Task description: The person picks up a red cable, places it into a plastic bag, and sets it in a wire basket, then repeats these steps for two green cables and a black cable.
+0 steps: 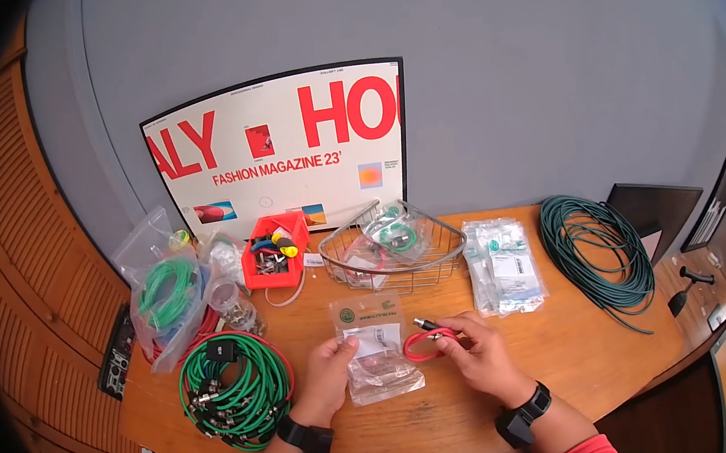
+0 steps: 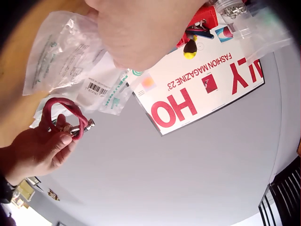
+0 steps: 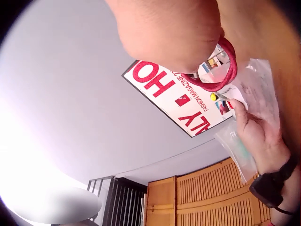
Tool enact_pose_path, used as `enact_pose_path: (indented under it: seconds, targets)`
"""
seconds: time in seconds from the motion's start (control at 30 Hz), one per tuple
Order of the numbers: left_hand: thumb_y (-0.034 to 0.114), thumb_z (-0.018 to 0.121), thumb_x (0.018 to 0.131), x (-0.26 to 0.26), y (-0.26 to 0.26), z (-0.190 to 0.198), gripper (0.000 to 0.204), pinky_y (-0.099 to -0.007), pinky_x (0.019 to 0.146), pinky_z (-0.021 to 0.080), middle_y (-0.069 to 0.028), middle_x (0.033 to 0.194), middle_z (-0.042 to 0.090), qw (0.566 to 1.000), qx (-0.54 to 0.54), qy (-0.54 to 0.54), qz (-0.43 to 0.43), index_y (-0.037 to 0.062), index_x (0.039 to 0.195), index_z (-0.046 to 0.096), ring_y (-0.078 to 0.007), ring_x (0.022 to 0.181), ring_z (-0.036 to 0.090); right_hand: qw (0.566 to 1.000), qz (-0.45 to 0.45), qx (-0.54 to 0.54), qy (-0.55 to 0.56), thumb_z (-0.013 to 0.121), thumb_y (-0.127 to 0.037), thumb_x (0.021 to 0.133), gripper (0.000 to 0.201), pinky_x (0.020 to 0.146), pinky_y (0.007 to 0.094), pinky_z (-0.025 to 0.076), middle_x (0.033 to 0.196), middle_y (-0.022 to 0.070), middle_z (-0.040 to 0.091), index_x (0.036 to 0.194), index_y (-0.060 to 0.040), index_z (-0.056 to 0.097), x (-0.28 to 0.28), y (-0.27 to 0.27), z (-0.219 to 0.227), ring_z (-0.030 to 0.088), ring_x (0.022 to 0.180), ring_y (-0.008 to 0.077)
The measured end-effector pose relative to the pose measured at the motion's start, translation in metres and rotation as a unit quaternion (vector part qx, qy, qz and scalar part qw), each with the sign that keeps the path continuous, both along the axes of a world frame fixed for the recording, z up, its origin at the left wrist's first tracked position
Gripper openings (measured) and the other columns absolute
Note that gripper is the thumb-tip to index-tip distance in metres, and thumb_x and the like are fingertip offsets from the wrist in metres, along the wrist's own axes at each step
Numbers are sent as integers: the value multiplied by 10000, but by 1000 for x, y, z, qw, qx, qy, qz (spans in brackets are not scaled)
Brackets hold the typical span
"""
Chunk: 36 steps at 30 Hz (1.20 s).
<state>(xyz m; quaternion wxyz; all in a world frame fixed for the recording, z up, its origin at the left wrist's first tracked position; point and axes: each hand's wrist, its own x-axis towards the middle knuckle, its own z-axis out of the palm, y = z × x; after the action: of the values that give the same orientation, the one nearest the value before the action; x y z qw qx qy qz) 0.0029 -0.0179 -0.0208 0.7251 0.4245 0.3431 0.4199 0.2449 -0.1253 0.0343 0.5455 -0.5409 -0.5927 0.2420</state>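
Observation:
My left hand (image 1: 330,373) grips the left side of a clear plastic bag (image 1: 385,376), thumb on its front. Green print runs along the top of the bag, and a white barcode label shows on it in the left wrist view. To the right, my right hand (image 1: 478,352) holds a short red cable (image 1: 417,351) coiled into a small loop. A metal connector (image 2: 75,128) on the cable shows between the thumb and fingers in the left wrist view. The cable loop is beside the bag, above the wooden table (image 1: 379,444).
A wire corner basket (image 1: 439,263) with bagged cables stands behind the bag, next to a red bin (image 1: 269,277) of connectors. Green cables (image 1: 243,392) lie coiled at left, with a jar (image 1: 234,308) behind. Bagged packs (image 1: 507,273) and a dark green cable coil (image 1: 593,245) lie at right.

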Motion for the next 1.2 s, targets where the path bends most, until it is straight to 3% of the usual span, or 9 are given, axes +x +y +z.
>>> enact_pose_path:
  seconds: [0.3,0.47,0.57,0.73,0.83,0.93,1.03,1.13,1.2]
  targets:
    - [186,563,1030,2,-7,15,298,-381,838,602,-153,1089,696,996,-67,-45,-24,-70,1172,618,-243,921,712,995,-88,37,-18,713,-95,928,258,676,292,557,1005,134,650,1162,7,676,-1,5,-6,664,847,210]
    - [213,574,1025,11,-14,11,313,-406,820,602,-143,1124,690,994,-88,-56,-41,-33,1216,603,-267,926,712,996,-73,36,-39,716,-102,924,259,673,296,555,1002,143,650,1157,6,679,-14,2,-9,663,831,224]
    - [229,569,1029,18,-19,9,294,-418,807,606,-129,1102,693,992,-98,-82,-3,-2,1210,597,-273,919,715,997,-67,29,-34,715,-100,924,255,682,293,554,989,142,649,1153,5,679,-23,1,-14,661,820,228]
    - [194,540,1044,22,-17,-4,226,-376,852,600,-99,1096,668,990,-72,-111,41,-4,1136,598,-220,966,683,997,-53,36,-31,716,-90,921,245,693,294,550,988,145,647,1142,9,677,-26,3,-18,659,813,233]
    - [199,529,1049,22,-19,0,210,-362,815,605,-84,1091,658,990,-87,-94,59,15,1125,594,-215,938,685,996,-59,29,52,720,-78,915,241,714,298,544,995,141,649,1135,10,678,-24,5,-25,658,823,234]
    - [191,513,1056,21,-25,15,188,-352,783,610,-78,1077,651,987,-122,-95,50,29,1113,590,-206,912,686,996,-54,62,41,721,-68,914,235,743,293,536,1007,130,656,1131,11,678,-19,7,-29,661,857,218]
    - [194,519,1054,24,-28,19,188,-342,749,607,-74,1066,654,987,-129,-80,55,43,1136,594,-190,891,684,995,-24,80,-50,729,-65,907,240,760,283,528,1010,128,663,1127,14,679,-19,5,-23,660,891,207]
    - [199,528,1052,26,-21,-3,222,-320,782,591,-75,1081,661,998,-14,-49,48,28,1179,594,-176,932,676,1000,4,5,12,724,-69,920,231,763,271,530,1018,99,685,1131,13,675,-16,8,-32,658,894,163]
    - [194,529,1052,24,-20,-2,239,-316,805,582,-72,1091,664,999,18,-42,24,16,1198,590,-169,948,669,974,23,-72,215,708,-75,941,230,773,258,536,1013,59,695,1153,5,667,-14,12,-45,646,884,117]
